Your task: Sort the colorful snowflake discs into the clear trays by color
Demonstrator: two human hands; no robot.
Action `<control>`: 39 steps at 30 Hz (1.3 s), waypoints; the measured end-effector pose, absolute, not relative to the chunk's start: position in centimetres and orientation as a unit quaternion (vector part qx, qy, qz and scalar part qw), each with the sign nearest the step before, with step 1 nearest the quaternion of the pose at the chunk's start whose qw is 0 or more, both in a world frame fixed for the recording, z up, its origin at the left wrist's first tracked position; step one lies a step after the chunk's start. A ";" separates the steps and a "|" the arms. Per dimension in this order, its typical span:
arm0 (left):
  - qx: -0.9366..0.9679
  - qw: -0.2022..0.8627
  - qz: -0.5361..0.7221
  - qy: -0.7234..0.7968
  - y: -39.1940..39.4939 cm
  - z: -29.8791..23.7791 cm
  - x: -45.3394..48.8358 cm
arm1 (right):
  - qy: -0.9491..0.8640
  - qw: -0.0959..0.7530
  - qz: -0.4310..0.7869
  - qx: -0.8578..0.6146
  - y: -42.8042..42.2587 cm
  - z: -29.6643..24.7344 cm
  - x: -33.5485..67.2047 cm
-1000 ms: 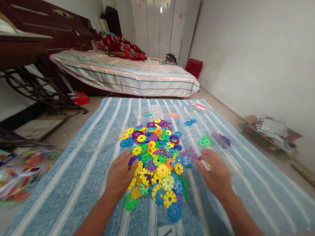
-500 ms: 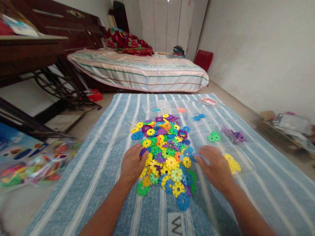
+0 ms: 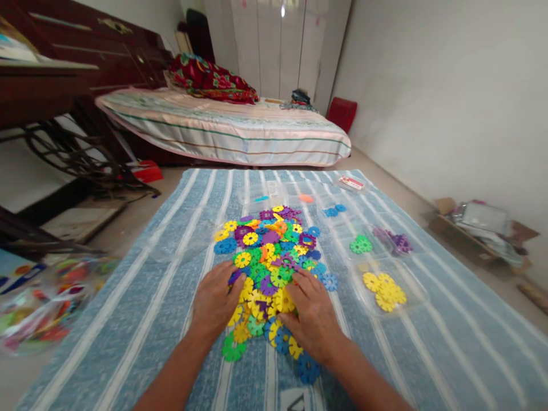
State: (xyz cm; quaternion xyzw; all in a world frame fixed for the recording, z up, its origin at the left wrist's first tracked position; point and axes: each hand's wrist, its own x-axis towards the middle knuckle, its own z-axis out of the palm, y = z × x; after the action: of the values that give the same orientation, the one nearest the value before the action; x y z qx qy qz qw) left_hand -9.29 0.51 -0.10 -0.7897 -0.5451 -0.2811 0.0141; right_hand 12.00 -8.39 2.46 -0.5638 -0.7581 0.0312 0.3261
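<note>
A heap of coloured snowflake discs [image 3: 274, 257] lies in the middle of a blue striped mat [image 3: 141, 319]. My left hand [image 3: 214, 302] rests flat on the heap's left near edge, fingers spread over purple and yellow discs. My right hand [image 3: 310, 317] lies palm down on the heap's near right part, fingers stretched out over yellow discs. Neither hand has a disc lifted. To the right, clear trays hold sorted discs: yellow ones [image 3: 385, 288], green ones [image 3: 360, 245], purple ones [image 3: 400, 242] and blue ones [image 3: 334, 211].
A bed [image 3: 222, 128] stands beyond the mat. A dark wooden table with an iron frame [image 3: 51, 125] is at the left. A bag of coloured pieces [image 3: 47, 297] lies off the mat's left edge. A cardboard box [image 3: 479, 234] sits by the right wall.
My right hand has moved left from beside the yellow tray onto the heap. My left hand has stayed on the heap's left edge. The view has shifted slightly.
</note>
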 end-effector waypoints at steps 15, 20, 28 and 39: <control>-0.787 0.019 -0.292 -0.542 0.8 0.0 -9.4 | -0.598 0.320 -0.172 -0.715 -7.3 6.0 28.3; -0.791 0.018 -0.290 -0.539 0.8 0.1 -9.3 | -0.577 0.250 -0.176 -0.757 -9.5 5.4 30.3; -0.793 0.019 -0.275 -0.543 0.5 0.0 -9.2 | -0.650 0.338 -0.111 -0.671 -10.2 5.1 24.6; -0.790 0.024 -0.280 -0.545 0.3 -0.4 -9.2 | -0.771 0.259 0.023 -0.582 -8.2 2.7 13.2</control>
State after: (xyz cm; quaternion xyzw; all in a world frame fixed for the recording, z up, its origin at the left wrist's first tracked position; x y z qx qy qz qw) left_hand -9.16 0.33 -0.35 -0.7895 -0.5453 -0.2805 0.0244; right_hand 13.18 -8.22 2.72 -0.5817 -0.7708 0.0231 0.2586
